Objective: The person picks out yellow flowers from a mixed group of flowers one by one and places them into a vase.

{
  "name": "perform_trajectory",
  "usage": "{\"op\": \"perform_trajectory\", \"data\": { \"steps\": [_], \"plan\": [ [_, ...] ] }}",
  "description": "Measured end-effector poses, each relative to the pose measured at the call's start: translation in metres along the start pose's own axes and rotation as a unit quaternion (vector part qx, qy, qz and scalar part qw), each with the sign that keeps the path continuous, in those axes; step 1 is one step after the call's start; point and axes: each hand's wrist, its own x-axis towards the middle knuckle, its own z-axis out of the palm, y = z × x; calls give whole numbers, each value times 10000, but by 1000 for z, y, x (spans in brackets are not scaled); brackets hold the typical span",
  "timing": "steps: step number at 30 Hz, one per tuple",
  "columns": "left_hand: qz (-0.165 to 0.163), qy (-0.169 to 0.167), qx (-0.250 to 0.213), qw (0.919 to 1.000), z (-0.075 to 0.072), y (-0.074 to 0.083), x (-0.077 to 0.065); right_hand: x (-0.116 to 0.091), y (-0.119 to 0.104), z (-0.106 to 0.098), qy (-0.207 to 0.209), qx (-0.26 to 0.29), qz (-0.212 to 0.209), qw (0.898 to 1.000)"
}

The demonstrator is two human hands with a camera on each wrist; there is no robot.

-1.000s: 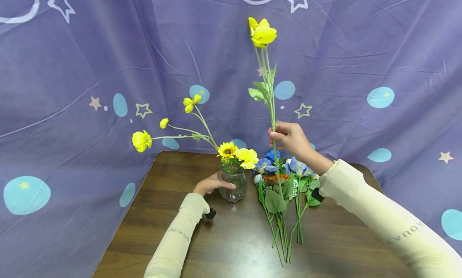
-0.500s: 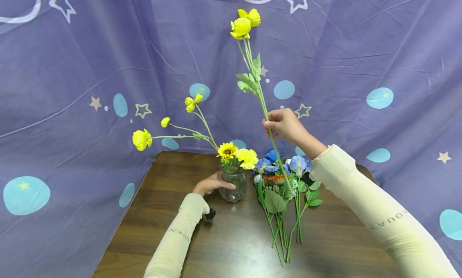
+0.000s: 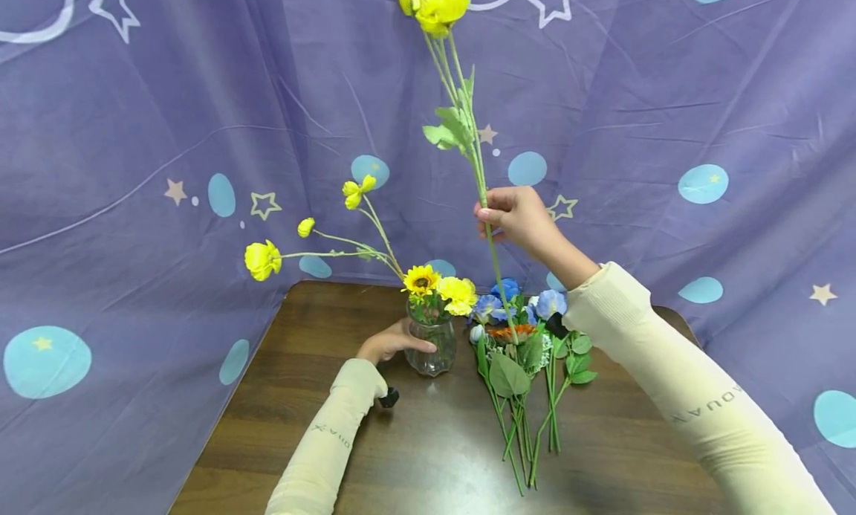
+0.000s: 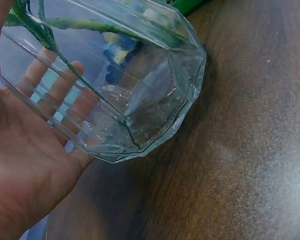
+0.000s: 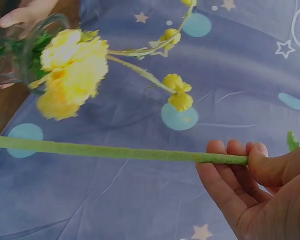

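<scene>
A clear glass vase (image 3: 431,355) stands on the table, holding a small sunflower (image 3: 422,279), a yellow carnation-like bloom (image 3: 458,296) and a branching yellow flower stem (image 3: 377,225) that leans left. My left hand (image 3: 394,342) grips the vase from its left side; the left wrist view shows fingers (image 4: 65,90) behind the glass and thin green stems inside. Between thumb and fingers my right hand (image 3: 513,216) pinches the green stem of a tall yellow flower (image 3: 441,10). Its blooms point up, and its lower end hangs over the pile to the right of the vase.
Right of the vase lies a pile of artificial flowers, with blue blooms (image 3: 491,307), an orange bloom (image 3: 511,332) and green leaves (image 3: 510,374). Their stems point toward the table's near edge. A purple patterned cloth (image 3: 635,128) hangs behind the wooden table (image 3: 428,455).
My right hand has risen and moved left with the yellow flower, whose blooms now reach the top of the head view. The left hand and vase have stayed in place.
</scene>
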Motion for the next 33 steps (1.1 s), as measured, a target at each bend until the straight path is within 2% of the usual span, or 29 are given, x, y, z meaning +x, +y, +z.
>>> {"op": "perform_trajectory", "data": {
  "steps": [6, 10, 14, 20, 23, 28, 33],
  "plan": [
    [52, -22, -30, 10000, 0, -3, 2, 3, -16, 5, 176, 170, -299, 9993],
    [73, -76, -51, 9999, 1, -3, 2, 3, -24, 7, 271, 493, -490, 9972],
    [62, -94, -49, 9999, 1, -2, 2, 2, -31, 8, 412, 987, -623, 9923],
    [75, -47, -75, 9999, 1, -4, 4, 1, -40, 5, 690, 1386, -841, 9844],
    [103, -29, -61, 9999, 1, -4, 5, 0, -40, 4, 799, 1598, -1021, 9786],
    [79, 33, -43, 10000, 1, -4, 4, 2, -31, 3, 827, 1629, -1287, 9747],
    [0, 91, -62, 9999, 2, -2, 3, 1, -21, 5, 846, 1972, -1356, 9673]
  ]
}}
